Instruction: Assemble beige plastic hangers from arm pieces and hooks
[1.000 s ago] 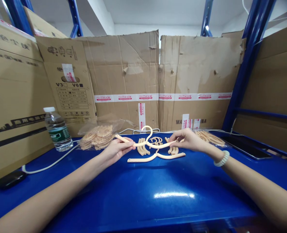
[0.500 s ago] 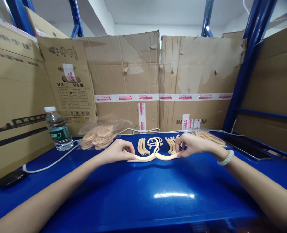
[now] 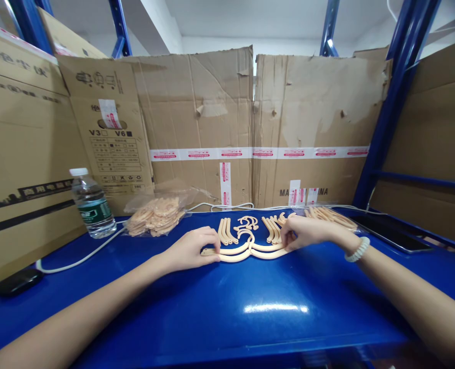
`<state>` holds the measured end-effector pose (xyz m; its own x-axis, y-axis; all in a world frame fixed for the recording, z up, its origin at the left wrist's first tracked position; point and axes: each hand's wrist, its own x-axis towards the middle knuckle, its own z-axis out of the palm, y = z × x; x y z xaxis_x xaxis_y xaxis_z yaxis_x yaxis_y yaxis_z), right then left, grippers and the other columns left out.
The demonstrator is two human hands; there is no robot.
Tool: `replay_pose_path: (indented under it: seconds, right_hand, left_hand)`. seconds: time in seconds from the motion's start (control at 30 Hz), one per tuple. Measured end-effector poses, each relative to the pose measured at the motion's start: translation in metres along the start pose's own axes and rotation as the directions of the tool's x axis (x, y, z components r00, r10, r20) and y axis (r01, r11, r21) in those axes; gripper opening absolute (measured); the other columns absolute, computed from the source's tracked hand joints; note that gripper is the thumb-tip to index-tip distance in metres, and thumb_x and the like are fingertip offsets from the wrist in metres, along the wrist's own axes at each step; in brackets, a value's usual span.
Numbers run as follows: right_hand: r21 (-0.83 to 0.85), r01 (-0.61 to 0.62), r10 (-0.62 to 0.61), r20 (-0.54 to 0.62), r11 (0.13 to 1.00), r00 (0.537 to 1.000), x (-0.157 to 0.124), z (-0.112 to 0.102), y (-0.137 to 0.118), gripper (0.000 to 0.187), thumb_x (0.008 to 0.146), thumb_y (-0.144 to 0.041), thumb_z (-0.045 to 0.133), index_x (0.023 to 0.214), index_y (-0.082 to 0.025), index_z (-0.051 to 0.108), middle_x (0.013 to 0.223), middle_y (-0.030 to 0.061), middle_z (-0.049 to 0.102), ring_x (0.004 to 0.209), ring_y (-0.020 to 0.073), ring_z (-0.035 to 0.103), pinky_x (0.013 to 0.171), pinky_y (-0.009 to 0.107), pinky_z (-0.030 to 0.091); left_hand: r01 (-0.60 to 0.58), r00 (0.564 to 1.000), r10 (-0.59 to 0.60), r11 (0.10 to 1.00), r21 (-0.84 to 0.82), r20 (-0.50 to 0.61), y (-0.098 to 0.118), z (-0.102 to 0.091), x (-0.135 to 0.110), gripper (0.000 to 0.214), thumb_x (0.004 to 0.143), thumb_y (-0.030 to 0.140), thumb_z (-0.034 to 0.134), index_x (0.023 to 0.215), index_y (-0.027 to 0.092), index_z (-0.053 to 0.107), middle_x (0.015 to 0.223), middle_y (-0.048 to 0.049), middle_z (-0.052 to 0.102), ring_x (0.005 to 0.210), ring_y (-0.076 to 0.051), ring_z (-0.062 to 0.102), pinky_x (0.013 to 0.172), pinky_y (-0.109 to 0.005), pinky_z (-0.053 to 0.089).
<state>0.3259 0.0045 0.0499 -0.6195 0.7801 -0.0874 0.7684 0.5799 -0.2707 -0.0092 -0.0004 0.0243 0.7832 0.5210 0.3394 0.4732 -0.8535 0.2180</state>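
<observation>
Left hand point(image 3: 194, 249): fingers curled together, closed on the hangers' left end.
Right hand point(image 3: 304, 231): fingers pinched on the right end.
Hangers point(image 3: 250, 252): 2, cream, flat on the table point(image 3: 250, 312), mid-width, toward its back edge.
Curved pieces point(image 3: 227, 231): in rows just behind the hangers.
Water bottle point(image 3: 92, 205): upright, back left.

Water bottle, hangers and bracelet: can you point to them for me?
water bottle point(image 3: 94, 212): head view, on its green label.
hangers point(image 3: 249, 250): head view, on the middle where the arms meet.
bracelet point(image 3: 357, 249): head view, on its beads at the right wrist.
</observation>
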Motion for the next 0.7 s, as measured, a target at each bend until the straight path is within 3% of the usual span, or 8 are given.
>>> replay_pose_path:
  seconds: [0.13, 0.23, 0.4, 0.53, 0.7]
  right_hand:
    - [-0.032, 0.012, -0.015, -0.092, 0.999, 0.996, -0.001, -0.002, -0.006, 0.018, 0.074, -0.026, 0.063, 0.083, -0.015, 0.072, 0.065, 0.0027, 0.066, 0.057, 0.0133, 0.058, 0.052, 0.021, 0.040]
    - [-0.037, -0.018, 0.016, -0.067, 0.999, 0.998, 0.000, 0.000, -0.011, 0.033, 0.072, -0.039, 0.068, 0.094, -0.015, 0.072, 0.069, 0.0033, 0.066, 0.058, 0.0138, 0.056, 0.051, 0.022, 0.039]
    - [-0.067, -0.080, 0.076, -0.056, 0.995, 0.996, 0.002, 0.003, -0.017, 0.042, 0.063, -0.043, 0.076, 0.094, -0.016, 0.071, 0.072, 0.0035, 0.066, 0.061, 0.0151, 0.057, 0.053, 0.023, 0.039]
    - [-0.078, -0.062, 0.058, -0.056, 0.995, 0.997, 0.003, 0.005, -0.017, 0.040, 0.066, -0.045, 0.074, 0.094, -0.017, 0.070, 0.070, 0.0025, 0.065, 0.059, 0.0146, 0.056, 0.050, 0.023, 0.036]
    - [-0.107, -0.019, 0.012, -0.062, 0.994, 0.998, 0.006, 0.010, -0.020, 0.024, 0.071, -0.038, 0.070, 0.083, -0.017, 0.069, 0.069, 0.0008, 0.064, 0.056, 0.0115, 0.053, 0.050, 0.023, 0.032]
  left_hand:
    - [-0.002, 1.000, 0.002, 1.000, -0.029, -0.020, 0.004, 0.002, 0.000, 0.026, 0.081, 0.031, 0.062, 0.105, 0.021, 0.064, 0.102, -0.0068, 0.066, 0.095, -0.022, 0.058, 0.084, -0.032, 0.043]
    - [-0.031, 1.000, 0.031, 0.998, -0.049, -0.005, 0.005, 0.006, 0.000, 0.036, 0.083, 0.032, 0.060, 0.117, 0.023, 0.060, 0.113, -0.0078, 0.065, 0.102, -0.023, 0.057, 0.089, -0.034, 0.042]
    - [-0.035, 0.999, 0.036, 0.998, -0.054, 0.013, 0.005, 0.010, 0.000, 0.025, 0.086, 0.030, 0.056, 0.108, 0.022, 0.066, 0.106, -0.0072, 0.068, 0.096, -0.022, 0.059, 0.084, -0.031, 0.043]
    - [-0.020, 1.000, 0.021, 0.997, -0.071, 0.005, 0.004, 0.009, 0.001, 0.021, 0.087, 0.033, 0.056, 0.100, 0.022, 0.068, 0.097, -0.0068, 0.069, 0.089, -0.020, 0.060, 0.078, -0.028, 0.043]
    - [-0.022, 1.000, 0.022, 0.999, -0.046, 0.018, 0.003, 0.008, 0.001, 0.019, 0.086, 0.032, 0.058, 0.099, 0.022, 0.067, 0.099, -0.0060, 0.069, 0.091, -0.020, 0.060, 0.078, -0.028, 0.042]
